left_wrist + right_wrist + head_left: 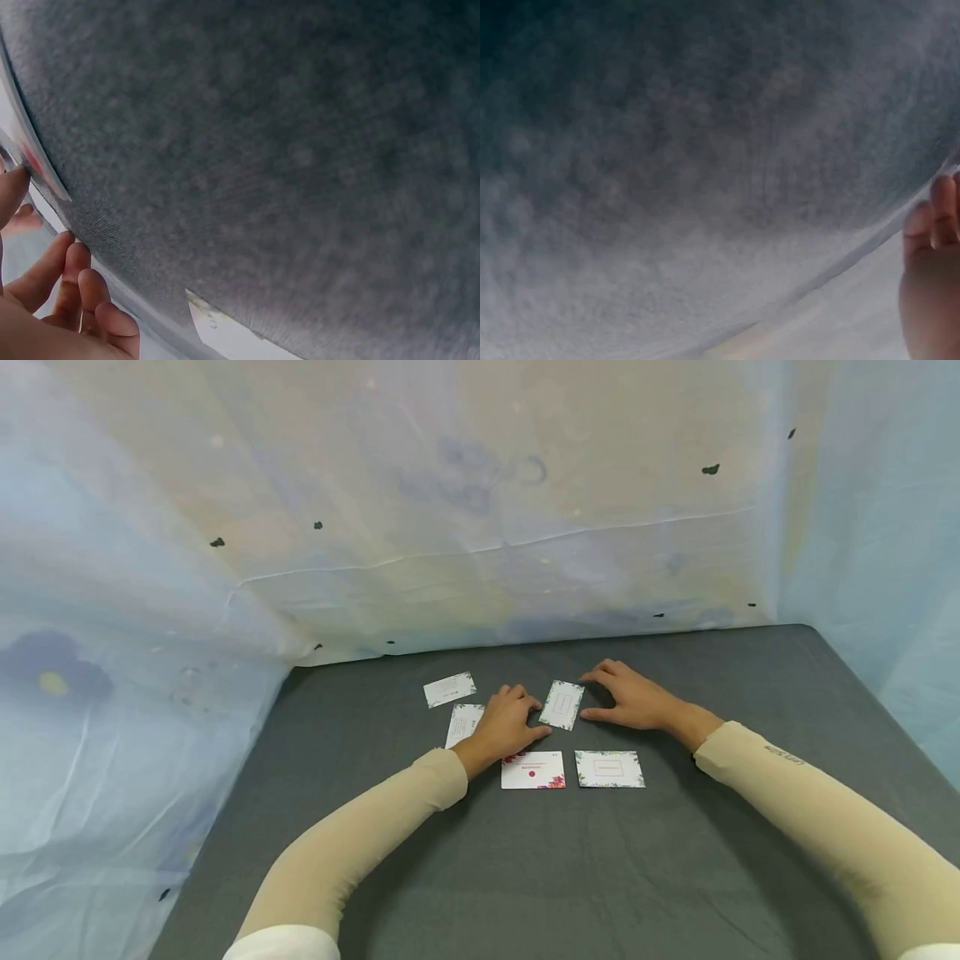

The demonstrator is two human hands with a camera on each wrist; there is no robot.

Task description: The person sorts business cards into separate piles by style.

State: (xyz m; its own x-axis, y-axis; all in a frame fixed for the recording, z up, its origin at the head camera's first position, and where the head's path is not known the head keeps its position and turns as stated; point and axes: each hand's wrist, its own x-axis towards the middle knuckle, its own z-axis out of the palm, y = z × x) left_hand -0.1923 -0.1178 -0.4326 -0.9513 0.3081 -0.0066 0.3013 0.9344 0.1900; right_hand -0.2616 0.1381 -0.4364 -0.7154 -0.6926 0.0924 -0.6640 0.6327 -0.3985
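On the dark grey table [600, 877], going from the left, a white card with a green leafy border [449, 689] lies furthest back and apart from the others, tilted a little. Just in front of it a second pale card [462, 723] lies partly under the left hand [507, 725], which rests on the cloth with its fingers curled loosely downward; the thumb reaches toward the middle card, but whether anything is pinched I cannot tell. Just in front of that hand lies a white card with red flowers at its corners [533, 770], its far edge tucked under the wrist. Between the two hands sits the leaf-bordered middle card [562, 704], upright on its short side — the left fingertips touch its left edge and the right hand [633, 697] lies flat beside its right edge, fingers spread and relaxed, touching or nearly touching it. Nearer the person, just right of the red-flowered one, lies another green-bordered card [609, 768], untouched. The wrist views show only blurred grey cloth and fingertips [82, 289].
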